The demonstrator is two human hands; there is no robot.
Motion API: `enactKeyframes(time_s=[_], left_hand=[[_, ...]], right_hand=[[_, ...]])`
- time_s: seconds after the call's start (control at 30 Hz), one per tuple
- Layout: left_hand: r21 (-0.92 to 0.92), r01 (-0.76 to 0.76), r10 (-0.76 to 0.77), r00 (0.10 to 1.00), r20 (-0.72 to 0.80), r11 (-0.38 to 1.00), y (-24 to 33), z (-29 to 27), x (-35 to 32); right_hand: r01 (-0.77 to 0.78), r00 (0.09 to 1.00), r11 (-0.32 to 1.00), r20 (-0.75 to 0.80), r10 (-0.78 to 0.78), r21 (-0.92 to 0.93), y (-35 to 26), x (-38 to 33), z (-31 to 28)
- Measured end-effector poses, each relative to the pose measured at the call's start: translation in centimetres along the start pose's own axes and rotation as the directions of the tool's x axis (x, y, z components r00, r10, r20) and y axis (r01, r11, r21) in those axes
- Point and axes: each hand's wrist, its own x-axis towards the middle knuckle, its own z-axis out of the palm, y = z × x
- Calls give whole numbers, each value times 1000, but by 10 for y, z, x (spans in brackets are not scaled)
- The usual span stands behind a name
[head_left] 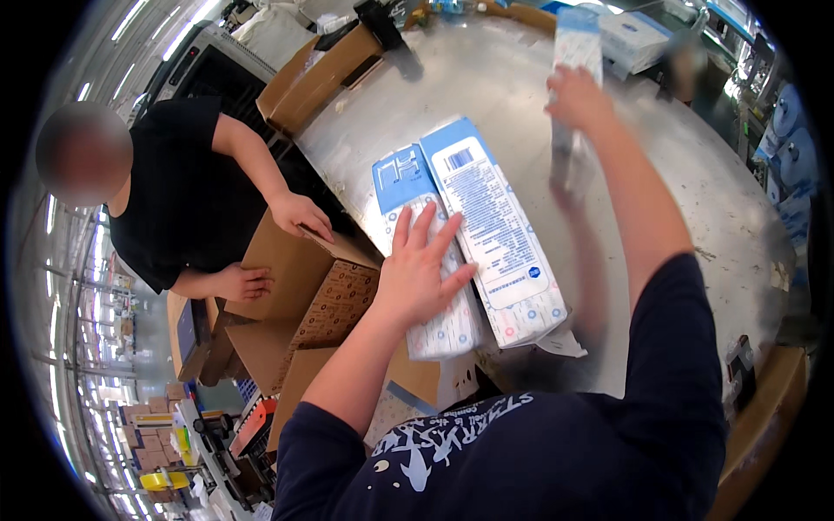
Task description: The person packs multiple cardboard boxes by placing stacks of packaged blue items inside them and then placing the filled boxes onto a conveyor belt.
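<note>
Two long blue-and-white packs lie side by side on the metal table [712, 200]. My left hand [419, 269] rests with fingers spread on the left pack [447, 334], its thumb reaching toward the right pack [499, 226]. The right pack shows a white label with a barcode, and loose wrapping sticks out at its near end. Farther off to the right, my right hand [580, 100] has its fingers curled on another blue-and-white pack [578, 43]. Part of that pack is hidden behind the hand.
At the left, a co-worker's hands [300, 215] are at an open cardboard box [334, 300] by the table edge. A cardboard tray [321, 78] and a dark cylinder [380, 24] stand at the far side. Another white-and-blue pack [638, 42] lies at the far right.
</note>
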Motion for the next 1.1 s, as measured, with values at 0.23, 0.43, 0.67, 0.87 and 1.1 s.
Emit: enactKeyframes(time_s=[0.23,0.43,0.67,0.87,1.1], left_hand=[[-80,10,-7,999,31,997,5,1,-20],[-584,156,-208,978,-23,797,11,27,-101],[-944,322,-44,947,319,67,-13,58,-140],[-926,-312,29,949,-314,211,-1,14,-207],[-776,-349,-48,898,-437,526,-37,-119,-333]], right_hand=[[435,892,837,-31,-451,332,-82,-285,-100],[-497,866,278,454,208,822,27,-344,-79],[-495,868,-263,481,-122,828,-35,-317,-20],[-253,962,-382,190,-196,889,-103,-258,-113],[-341,847,-296,155,-508,892,-208,-301,-144]])
